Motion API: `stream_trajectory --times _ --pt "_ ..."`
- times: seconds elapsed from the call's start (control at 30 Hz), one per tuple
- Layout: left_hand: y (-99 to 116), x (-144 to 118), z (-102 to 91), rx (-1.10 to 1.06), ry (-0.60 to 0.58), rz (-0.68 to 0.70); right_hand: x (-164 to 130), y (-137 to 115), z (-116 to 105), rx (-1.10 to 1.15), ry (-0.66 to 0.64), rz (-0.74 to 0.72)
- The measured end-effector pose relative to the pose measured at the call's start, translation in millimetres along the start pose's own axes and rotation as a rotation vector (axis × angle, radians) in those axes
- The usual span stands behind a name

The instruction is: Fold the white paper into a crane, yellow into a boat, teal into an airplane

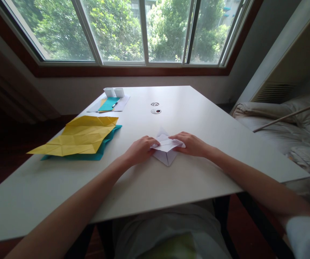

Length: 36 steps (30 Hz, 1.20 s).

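Both hands, left hand [140,149] and right hand [189,144], pinched the folded white paper [165,151] mid-table; light, flimsy; likely best held at its creased edges.

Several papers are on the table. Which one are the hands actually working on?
The white folded paper at the table's middle, pinched between the left hand and right hand. The yellow sheet on the teal sheet lies untouched to the left.

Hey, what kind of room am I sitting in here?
Probably a home room or small study, not a workshop: a white table under a wide window facing trees, and a cushioned couch to the right. Folded craft paper lies on the table.
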<state>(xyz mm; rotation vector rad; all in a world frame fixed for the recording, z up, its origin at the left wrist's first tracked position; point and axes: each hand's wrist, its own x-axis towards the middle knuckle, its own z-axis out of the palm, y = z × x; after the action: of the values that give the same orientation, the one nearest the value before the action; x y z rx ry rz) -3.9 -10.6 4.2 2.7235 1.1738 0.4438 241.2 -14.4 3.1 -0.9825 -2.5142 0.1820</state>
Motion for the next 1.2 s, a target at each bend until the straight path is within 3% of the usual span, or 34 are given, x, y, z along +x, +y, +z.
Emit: stream_trajectory --times 0.4,0.73,1.2 --pt "4.9 2.2 5.9 0.067 0.011 -0.095 3.5 3.8 9.6 -0.086 -0.086 0.073" --pt "7.2 6.7 8.5 -0.013 0.080 -0.164 7.0 -2.2 9.0 -0.028 -0.002 0.238" --pt "12.9 8.7 7.7 -0.042 0.134 -0.214 9.3 -1.6 11.0 -0.029 0.036 0.309"
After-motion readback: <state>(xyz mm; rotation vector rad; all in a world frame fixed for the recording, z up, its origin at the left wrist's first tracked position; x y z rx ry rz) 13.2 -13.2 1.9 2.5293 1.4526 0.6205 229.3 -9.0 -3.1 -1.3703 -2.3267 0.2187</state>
